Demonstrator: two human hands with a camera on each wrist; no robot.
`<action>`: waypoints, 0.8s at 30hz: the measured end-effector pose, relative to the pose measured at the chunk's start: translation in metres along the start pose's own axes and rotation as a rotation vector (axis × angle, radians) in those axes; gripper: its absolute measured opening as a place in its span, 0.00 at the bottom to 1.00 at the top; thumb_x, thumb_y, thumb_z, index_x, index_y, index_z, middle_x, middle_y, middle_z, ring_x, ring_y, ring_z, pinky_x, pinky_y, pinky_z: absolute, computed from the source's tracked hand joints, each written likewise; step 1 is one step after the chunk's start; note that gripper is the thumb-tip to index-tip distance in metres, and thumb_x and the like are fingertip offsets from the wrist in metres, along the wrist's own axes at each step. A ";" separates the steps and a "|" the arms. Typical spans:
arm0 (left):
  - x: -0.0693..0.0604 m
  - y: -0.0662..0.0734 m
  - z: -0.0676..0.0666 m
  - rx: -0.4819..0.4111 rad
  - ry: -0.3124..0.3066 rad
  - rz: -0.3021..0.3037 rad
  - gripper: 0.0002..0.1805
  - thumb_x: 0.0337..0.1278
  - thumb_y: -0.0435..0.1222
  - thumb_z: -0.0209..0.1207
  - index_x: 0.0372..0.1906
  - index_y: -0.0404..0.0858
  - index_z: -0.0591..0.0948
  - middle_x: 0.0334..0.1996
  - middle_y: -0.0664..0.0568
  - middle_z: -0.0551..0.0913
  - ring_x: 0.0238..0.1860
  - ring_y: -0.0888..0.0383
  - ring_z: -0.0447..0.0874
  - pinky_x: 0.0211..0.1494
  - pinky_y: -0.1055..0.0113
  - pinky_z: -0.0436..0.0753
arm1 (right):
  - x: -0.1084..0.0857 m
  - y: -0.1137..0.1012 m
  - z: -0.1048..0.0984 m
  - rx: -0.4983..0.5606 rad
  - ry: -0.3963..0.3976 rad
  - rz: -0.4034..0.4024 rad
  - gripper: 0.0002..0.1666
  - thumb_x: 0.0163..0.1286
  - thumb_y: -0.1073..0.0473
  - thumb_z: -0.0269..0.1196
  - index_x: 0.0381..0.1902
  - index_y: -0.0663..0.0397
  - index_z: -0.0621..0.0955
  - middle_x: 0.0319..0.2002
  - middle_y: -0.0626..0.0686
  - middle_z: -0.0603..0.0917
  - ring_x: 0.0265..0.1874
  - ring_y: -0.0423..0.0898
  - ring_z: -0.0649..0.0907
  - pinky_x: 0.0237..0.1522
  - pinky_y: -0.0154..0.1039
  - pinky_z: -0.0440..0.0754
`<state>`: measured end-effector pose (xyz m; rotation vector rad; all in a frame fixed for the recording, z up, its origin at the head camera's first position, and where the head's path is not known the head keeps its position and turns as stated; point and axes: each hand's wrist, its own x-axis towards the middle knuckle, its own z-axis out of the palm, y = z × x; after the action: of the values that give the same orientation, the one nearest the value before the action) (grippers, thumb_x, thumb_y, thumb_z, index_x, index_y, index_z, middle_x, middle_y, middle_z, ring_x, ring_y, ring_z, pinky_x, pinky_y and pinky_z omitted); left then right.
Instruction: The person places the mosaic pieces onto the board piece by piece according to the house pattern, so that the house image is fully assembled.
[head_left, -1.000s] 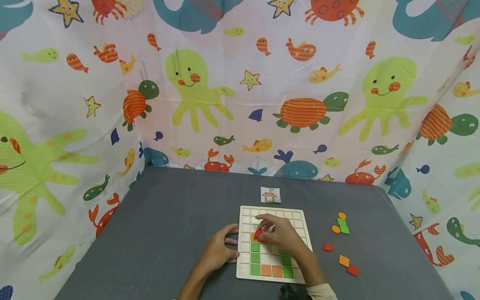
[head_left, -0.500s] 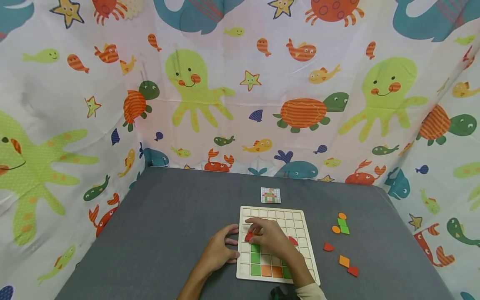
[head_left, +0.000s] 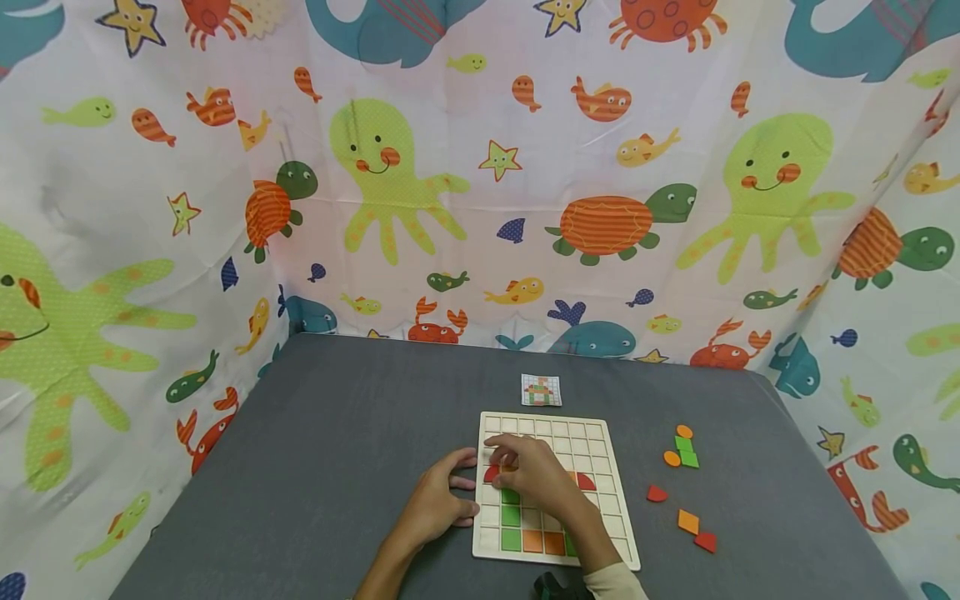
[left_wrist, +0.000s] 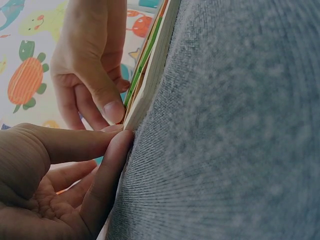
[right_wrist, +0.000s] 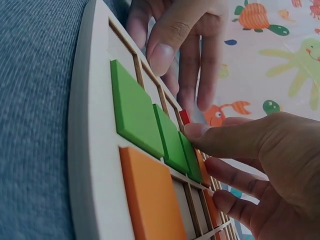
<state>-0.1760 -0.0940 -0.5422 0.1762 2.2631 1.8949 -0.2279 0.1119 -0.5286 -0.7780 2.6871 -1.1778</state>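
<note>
A pale wooden grid board (head_left: 556, 425) lies on the table, with green square tiles (head_left: 511, 517) and orange square tiles (head_left: 532, 542) in its cells. My right hand (head_left: 536, 475) is over the board's left part and holds a small red tile (head_left: 491, 473) at a left-column cell. In the right wrist view, the thumb is against that red tile (right_wrist: 185, 117); the other fingertips' contact is hidden. My left hand (head_left: 438, 496) rests against the board's left edge, thumb and fingers touching it. Another red tile (head_left: 587, 482) with a curved side sits right of the orange row.
A small pattern card (head_left: 541, 390) lies behind the board. Loose pieces are at the right: orange discs (head_left: 671, 458), green tiles (head_left: 686, 452), an orange square (head_left: 687, 522), and red tiles (head_left: 705, 542). A printed curtain (head_left: 480, 275) borders the grey table (head_left: 375, 400).
My right hand has moved left, taking the red tile from above an orange square to the left column, then shifting it slightly further left. My left hand has stayed at the board's edge.
</note>
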 end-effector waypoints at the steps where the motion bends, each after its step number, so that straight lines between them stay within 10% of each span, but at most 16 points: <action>1: 0.000 0.000 0.000 0.000 0.000 0.000 0.45 0.43 0.15 0.69 0.73 0.34 0.74 0.69 0.36 0.77 0.54 0.45 0.85 0.31 0.56 0.92 | 0.000 0.000 0.000 -0.001 0.000 0.001 0.32 0.61 0.67 0.77 0.65 0.53 0.83 0.44 0.49 0.91 0.42 0.46 0.86 0.45 0.42 0.85; 24: 0.000 -0.001 -0.003 -0.020 -0.005 0.000 0.45 0.44 0.15 0.70 0.74 0.34 0.74 0.68 0.36 0.78 0.54 0.44 0.86 0.31 0.55 0.92 | 0.004 -0.005 0.001 -0.037 -0.011 -0.001 0.24 0.65 0.72 0.72 0.58 0.54 0.87 0.41 0.49 0.92 0.41 0.45 0.86 0.43 0.40 0.84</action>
<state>-0.1770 -0.0966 -0.5425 0.1775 2.2398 1.9145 -0.2290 0.1069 -0.5256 -0.7889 2.7069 -1.1239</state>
